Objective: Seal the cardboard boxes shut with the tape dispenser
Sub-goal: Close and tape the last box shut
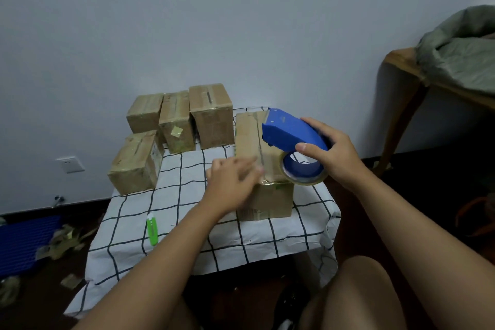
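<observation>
1. My right hand [333,154] grips the blue tape dispenser [290,134], its nose at the far edge of the cardboard box [258,166].
2. My left hand [233,182], blurred, lies flat with straight fingers on the box top, holding nothing.
3. Four other boxes [176,120] crowd the tabletop's [187,222] far-left edge.
4. A green cutter [152,230] lies on the open checked cloth nearer me.

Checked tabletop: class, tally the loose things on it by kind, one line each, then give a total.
Brown cardboard boxes: 5
Blue plastic tape dispenser with a clear tape roll, held in the right hand: 1
Green plastic utility knife: 1
Total: 7
</observation>
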Available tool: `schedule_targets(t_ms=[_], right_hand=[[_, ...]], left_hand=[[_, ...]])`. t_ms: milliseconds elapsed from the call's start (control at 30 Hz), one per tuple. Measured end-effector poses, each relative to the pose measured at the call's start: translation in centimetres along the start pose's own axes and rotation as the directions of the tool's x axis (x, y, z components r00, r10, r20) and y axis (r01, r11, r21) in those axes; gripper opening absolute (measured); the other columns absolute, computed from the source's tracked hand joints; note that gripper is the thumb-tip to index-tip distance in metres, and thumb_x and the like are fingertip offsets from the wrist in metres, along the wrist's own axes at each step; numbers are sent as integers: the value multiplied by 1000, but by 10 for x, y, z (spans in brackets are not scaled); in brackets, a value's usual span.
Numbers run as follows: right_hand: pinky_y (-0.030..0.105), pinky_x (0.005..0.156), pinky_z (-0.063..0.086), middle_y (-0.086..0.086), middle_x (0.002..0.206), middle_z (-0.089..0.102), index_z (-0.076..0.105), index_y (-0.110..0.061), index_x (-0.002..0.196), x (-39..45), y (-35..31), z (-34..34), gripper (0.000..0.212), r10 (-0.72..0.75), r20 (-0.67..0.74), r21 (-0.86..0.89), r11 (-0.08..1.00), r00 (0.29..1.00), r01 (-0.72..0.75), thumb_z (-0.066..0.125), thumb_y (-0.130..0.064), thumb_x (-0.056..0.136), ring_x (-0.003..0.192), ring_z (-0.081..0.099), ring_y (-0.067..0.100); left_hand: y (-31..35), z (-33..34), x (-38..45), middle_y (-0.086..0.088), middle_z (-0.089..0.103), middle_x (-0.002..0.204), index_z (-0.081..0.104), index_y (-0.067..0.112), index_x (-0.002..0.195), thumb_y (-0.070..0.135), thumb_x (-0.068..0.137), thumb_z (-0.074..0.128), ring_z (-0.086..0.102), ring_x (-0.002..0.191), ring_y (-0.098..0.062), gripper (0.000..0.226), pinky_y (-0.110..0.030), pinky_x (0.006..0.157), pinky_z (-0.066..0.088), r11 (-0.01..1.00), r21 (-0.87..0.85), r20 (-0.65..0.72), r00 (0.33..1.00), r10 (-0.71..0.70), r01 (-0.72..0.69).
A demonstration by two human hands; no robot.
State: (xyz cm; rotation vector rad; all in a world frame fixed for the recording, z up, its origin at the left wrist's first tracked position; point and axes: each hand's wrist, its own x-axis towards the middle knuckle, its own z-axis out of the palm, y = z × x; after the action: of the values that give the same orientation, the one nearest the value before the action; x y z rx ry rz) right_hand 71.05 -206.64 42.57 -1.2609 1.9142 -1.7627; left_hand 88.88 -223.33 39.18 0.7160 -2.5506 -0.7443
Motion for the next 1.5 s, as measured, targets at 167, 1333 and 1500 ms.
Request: schedule_targets(t_ms=[167, 1333, 1500], right_hand=[[6, 84, 45, -21, 129, 58, 53, -54, 124, -12, -10, 5, 62, -49, 96, -104, 993, 994, 59, 75, -57, 66, 112, 57, -8], [9, 88, 44, -28, 121, 54, 47, -65, 127, -31, -1, 14, 65, -126, 209, -271, 946, 970, 181, 76, -64, 68, 113, 55, 1], [9, 86, 42, -24, 120, 53, 42, -59, 132, -29, 0, 7, 70, -138, 239, -341, 915, 961, 216, 77, -59, 71, 110, 53, 0]], left_hand=[[34, -45, 7, 5, 73, 97, 70, 25, 104, 44, 100, 46, 67, 88, -10, 31, -27, 77, 55, 643, -747, 45, 977, -207, 171], [14, -45, -3, -20, 72, 103, 59, -5, 119, -8, 89, 61, 73, 91, -24, 31, -29, 77, 60, 359, -797, 383, 866, -322, 486], [13, -47, -4, -15, 74, 93, 65, 2, 97, -3, 90, 63, 74, 83, -22, 10, -26, 67, 60, 417, -764, 366, 863, -347, 492]])
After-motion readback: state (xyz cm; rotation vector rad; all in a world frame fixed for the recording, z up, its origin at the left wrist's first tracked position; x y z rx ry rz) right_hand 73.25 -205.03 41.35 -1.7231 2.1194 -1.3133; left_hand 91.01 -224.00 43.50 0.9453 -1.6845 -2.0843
